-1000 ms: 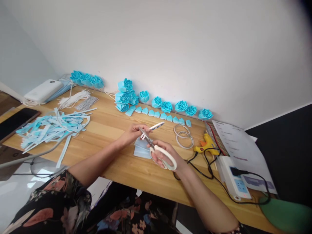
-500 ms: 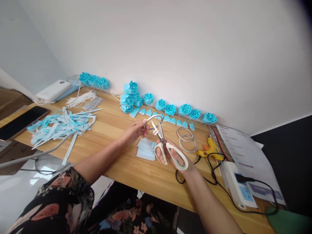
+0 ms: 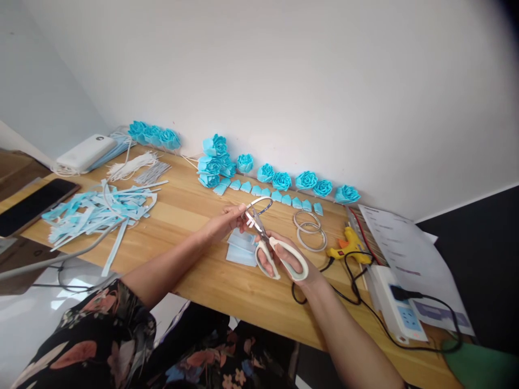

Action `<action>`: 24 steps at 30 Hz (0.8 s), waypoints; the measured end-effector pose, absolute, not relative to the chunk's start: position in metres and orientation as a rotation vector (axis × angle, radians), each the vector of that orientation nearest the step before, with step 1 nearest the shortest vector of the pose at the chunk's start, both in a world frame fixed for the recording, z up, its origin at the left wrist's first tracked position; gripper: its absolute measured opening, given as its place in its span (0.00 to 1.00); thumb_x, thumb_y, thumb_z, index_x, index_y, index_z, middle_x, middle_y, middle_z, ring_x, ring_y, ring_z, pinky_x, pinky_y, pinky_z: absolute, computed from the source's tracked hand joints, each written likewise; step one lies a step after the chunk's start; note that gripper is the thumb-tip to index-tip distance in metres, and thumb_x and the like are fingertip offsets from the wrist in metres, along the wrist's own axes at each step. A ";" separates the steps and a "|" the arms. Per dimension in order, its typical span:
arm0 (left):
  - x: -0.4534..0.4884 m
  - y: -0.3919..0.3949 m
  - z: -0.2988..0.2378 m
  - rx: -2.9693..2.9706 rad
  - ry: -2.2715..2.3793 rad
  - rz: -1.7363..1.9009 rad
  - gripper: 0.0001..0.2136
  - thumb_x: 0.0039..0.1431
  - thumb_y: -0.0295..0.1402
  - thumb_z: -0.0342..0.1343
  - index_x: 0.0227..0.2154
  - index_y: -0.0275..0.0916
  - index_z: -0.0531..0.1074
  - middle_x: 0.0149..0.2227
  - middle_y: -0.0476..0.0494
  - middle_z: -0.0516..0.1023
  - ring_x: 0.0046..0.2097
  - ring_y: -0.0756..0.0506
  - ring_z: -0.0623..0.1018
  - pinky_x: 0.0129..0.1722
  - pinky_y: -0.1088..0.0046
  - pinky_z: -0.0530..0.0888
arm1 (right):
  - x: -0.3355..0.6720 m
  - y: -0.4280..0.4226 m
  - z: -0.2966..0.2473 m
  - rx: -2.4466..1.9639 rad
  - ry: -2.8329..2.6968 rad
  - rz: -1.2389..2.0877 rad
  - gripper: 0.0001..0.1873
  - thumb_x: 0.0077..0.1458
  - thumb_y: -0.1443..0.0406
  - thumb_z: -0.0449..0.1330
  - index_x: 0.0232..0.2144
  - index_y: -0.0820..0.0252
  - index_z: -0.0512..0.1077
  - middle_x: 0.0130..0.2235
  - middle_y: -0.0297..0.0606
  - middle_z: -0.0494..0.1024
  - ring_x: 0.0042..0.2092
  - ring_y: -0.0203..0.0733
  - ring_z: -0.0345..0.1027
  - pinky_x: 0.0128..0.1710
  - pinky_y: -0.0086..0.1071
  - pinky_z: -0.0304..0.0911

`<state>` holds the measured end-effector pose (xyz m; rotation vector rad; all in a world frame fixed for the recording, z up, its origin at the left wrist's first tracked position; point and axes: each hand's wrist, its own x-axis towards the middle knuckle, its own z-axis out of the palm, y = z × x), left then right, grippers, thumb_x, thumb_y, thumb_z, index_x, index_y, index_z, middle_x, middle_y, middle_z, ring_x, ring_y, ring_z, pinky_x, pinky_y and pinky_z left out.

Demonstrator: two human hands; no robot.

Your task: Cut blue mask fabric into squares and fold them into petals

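Head view: both hands above a wooden table (image 3: 190, 216).
Left hand (image 3: 231, 220): fingertips pinching the edge of a thin ring (image 3: 261, 199).
Right hand (image 3: 288, 257): fingers through the handles, gripping the white-handled scissors (image 3: 265, 236).
Scissors: blades pointing toward the ring; blade contact cannot be told.
Ring: raised, between the left hand and the blades.
Light-blue sheets (image 3: 240, 256): flat on the table, below the hands.
Two overlapping rings (image 3: 313, 249): on the table, right of the scissors.
Glue gun (image 3: 351, 247): yellow, beyond these rings.
Blue flowers (image 3: 306, 180): along the wall.

Black sleeve (image 3: 106, 323), floral print in coral and cream.
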<state>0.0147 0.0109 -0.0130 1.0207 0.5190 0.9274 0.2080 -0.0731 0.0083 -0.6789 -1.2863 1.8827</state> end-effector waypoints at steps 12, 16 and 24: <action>0.016 0.005 -0.015 1.111 0.522 0.890 0.22 0.50 0.51 0.60 0.26 0.31 0.75 0.27 0.42 0.73 0.30 0.48 0.72 0.29 0.72 0.69 | 0.205 -0.073 0.006 -0.633 -1.228 1.881 0.22 0.58 0.48 0.57 0.44 0.58 0.67 0.28 0.35 0.70 0.21 0.32 0.59 0.18 0.26 0.56; 0.016 0.006 -0.015 1.170 0.543 0.897 0.22 0.51 0.50 0.60 0.25 0.31 0.75 0.26 0.43 0.72 0.29 0.48 0.72 0.29 0.72 0.68 | 0.204 -0.073 0.003 -0.657 -1.172 1.907 0.23 0.57 0.47 0.57 0.44 0.57 0.67 0.25 0.33 0.69 0.18 0.31 0.55 0.16 0.26 0.54; 0.013 0.006 -0.009 1.217 0.481 0.889 0.15 0.56 0.42 0.57 0.28 0.32 0.74 0.29 0.42 0.73 0.31 0.47 0.72 0.33 0.70 0.68 | 0.206 -0.071 0.000 -0.694 -1.031 1.953 0.27 0.52 0.45 0.60 0.44 0.59 0.69 0.22 0.28 0.67 0.15 0.27 0.50 0.12 0.22 0.50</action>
